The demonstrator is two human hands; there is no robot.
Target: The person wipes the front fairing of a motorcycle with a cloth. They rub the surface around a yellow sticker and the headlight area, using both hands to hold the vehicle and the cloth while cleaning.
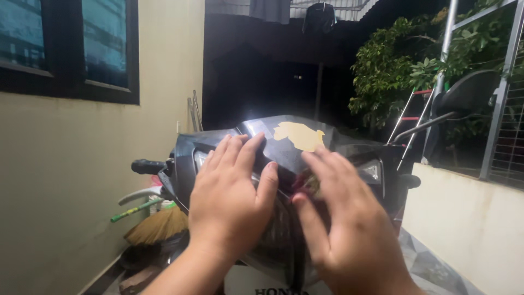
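— Scooter front panel, the glossy dark plastic cowl with the torn yellowish sticker patch (284, 147): where did it sit against the hands?

— It stood straight ahead of the person, just beyond both sets of fingertips, with its wide axis running left to right between the black rubber handlebar grip (147, 166) at the left edge and the clear headlamp lens (372, 171) near the right edge.

— Which hand was closer to it?

— The left hand (232, 191) lay flat on the cowl's upper left slope, fingers spread and open, gripping nothing, tips reaching toward the top edge. The right hand (344, 218) was also open, fingers extended and a little blurred; it hovered over the right slope, and I could not tell whether it touched.

— And the sticker patch (299, 135)?

— Up and slightly right of the left fingertips, just above the right fingertips, near the cowl's top edge. The right hand looked the nearer one.

— Anything beside the scooter?

— A straw broom with a green handle (153, 221) leaned low against the cream wall (65, 180) on the left.
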